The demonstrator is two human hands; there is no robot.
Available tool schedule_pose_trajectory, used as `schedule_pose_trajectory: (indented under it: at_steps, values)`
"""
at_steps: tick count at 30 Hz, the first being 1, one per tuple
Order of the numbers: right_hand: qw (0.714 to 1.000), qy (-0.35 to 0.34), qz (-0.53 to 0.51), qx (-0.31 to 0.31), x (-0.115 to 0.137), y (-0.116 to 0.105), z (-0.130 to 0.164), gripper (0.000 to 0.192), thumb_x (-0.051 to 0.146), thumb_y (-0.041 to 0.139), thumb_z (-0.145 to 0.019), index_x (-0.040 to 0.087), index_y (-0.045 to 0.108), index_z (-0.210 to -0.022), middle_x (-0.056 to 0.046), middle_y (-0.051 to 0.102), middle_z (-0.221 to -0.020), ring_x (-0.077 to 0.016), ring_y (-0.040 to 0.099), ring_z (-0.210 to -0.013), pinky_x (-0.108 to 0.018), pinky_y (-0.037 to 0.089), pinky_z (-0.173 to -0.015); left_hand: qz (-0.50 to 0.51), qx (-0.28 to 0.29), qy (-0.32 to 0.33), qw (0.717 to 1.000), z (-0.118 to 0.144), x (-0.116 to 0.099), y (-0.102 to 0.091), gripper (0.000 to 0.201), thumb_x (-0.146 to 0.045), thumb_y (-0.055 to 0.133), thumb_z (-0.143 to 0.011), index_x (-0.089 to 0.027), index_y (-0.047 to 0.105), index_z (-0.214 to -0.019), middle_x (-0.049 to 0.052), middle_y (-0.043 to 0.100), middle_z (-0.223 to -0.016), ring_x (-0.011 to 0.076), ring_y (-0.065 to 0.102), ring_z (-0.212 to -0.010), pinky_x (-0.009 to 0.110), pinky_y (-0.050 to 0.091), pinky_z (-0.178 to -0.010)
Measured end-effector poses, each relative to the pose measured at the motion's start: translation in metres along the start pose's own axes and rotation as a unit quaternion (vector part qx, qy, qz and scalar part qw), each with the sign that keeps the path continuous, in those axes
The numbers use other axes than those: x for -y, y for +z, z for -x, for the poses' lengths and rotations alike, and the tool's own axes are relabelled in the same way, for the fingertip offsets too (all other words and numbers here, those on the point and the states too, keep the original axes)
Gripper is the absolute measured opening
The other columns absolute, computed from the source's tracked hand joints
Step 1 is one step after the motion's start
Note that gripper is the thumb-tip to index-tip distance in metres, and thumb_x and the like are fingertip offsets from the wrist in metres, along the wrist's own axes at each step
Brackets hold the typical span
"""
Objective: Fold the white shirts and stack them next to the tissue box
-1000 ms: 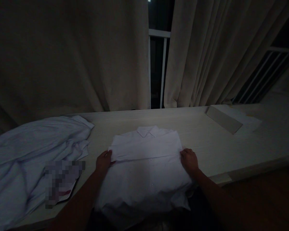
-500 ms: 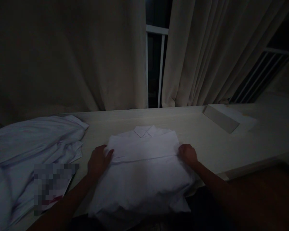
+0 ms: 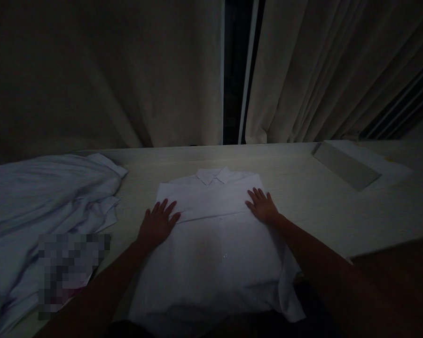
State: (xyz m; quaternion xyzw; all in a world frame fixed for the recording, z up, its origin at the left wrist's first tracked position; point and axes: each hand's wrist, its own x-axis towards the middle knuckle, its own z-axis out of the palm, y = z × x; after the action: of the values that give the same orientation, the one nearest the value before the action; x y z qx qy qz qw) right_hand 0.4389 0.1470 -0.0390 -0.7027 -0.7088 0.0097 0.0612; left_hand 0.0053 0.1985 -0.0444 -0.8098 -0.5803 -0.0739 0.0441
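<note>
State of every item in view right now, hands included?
White shirt: spread out, fold line across it
Shirt collar: turned down
Left hand: open, on the shirt
Right hand: open, on the shirt
Cloth at left: rumpled
Curtains: parted, narrow gap between

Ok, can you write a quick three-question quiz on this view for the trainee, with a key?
1. True or false: the left hand and the right hand both touch the white shirt.
2. Where is the collar of the white shirt?
A) At the end nearest the person
B) At the end farthest from the person
C) Out of view
3. Fill in: the crumpled pale cloth lies on the person's ____ side.

Key: 1. True; 2. B; 3. left
</note>
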Motion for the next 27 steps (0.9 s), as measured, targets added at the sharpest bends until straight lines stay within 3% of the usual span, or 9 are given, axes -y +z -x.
schedule_pose_trajectory:
  at_steps: [5, 11, 16, 21, 24, 27]
  values:
    - [1.000, -0.015, 0.009, -0.009, -0.007, 0.004, -0.028, 0.064, 0.059, 0.019, -0.099, 0.025, 0.024, -0.153, -0.007, 0.018, -0.161, -0.0279, 0.012, -0.147, -0.053, 0.008, -0.116, 0.002, -0.016, -0.008, 1.000, -0.015, 0.003, 0.006, 0.067, -0.061, 0.025, -0.093, -0.027, 0.031, -0.150, 0.009, 0.025, -0.159, 0.0344, 0.022, -0.145, 0.055, 0.020, -0.112]
    - [0.997, -0.054, 0.042, -0.042, 0.002, -0.005, -0.070, 0.064, 0.055, 0.027, -0.098, 0.013, 0.044, -0.142, -0.016, 0.032, -0.154, -0.0316, 0.020, -0.144, -0.051, -0.001, -0.117, -0.008, -0.018, -0.007, 1.000, -0.016, 0.002, 0.004, 0.065, -0.061, 0.024, -0.094, -0.029, 0.032, -0.150, 0.009, 0.027, -0.158, 0.0335, 0.022, -0.145, 0.054, 0.020, -0.112]
    - [0.999, 0.027, -0.007, -0.017, 0.004, 0.006, -0.110, 0.082, 0.069, 0.022, -0.093, 0.011, 0.027, -0.151, -0.019, 0.019, -0.158, -0.0356, 0.013, -0.145, -0.052, 0.012, -0.115, -0.007, -0.011, -0.015, 1.000, -0.013, 0.003, 0.004, 0.065, -0.061, 0.024, -0.094, -0.030, 0.031, -0.150, 0.008, 0.025, -0.160, 0.0326, 0.021, -0.146, 0.054, 0.019, -0.113]
    - [0.998, 0.051, -0.003, -0.023, -0.004, 0.024, -0.110, 0.085, 0.071, 0.015, -0.093, 0.012, 0.024, -0.152, -0.019, 0.019, -0.158, -0.0354, 0.014, -0.145, -0.053, 0.010, -0.115, -0.016, 0.030, -0.021, 0.999, -0.029, 0.001, -0.004, 0.067, -0.062, 0.028, -0.092, -0.025, 0.036, -0.148, 0.011, 0.028, -0.158, 0.0348, 0.022, -0.145, 0.057, 0.015, -0.113]
    - [0.999, 0.048, -0.003, -0.024, -0.004, 0.024, -0.108, 0.086, 0.073, 0.013, -0.092, 0.012, 0.024, -0.152, -0.018, 0.019, -0.158, -0.0352, 0.013, -0.146, -0.053, 0.010, -0.115, -0.031, 0.007, 0.011, 0.999, -0.056, 0.002, -0.010, 0.075, -0.065, 0.031, -0.090, -0.017, 0.037, -0.147, 0.015, 0.024, -0.159, 0.0346, 0.016, -0.146, 0.055, 0.010, -0.115]
    - [0.999, 0.046, -0.007, -0.022, -0.004, 0.023, -0.108, 0.086, 0.073, 0.013, -0.091, 0.013, 0.025, -0.152, -0.017, 0.020, -0.158, -0.0349, 0.014, -0.145, -0.052, 0.011, -0.115, -0.019, 0.004, -0.017, 1.000, -0.081, 0.009, -0.001, 0.081, -0.069, 0.027, -0.088, -0.017, 0.033, -0.149, 0.016, 0.021, -0.159, 0.0367, 0.015, -0.146, 0.056, 0.014, -0.113]
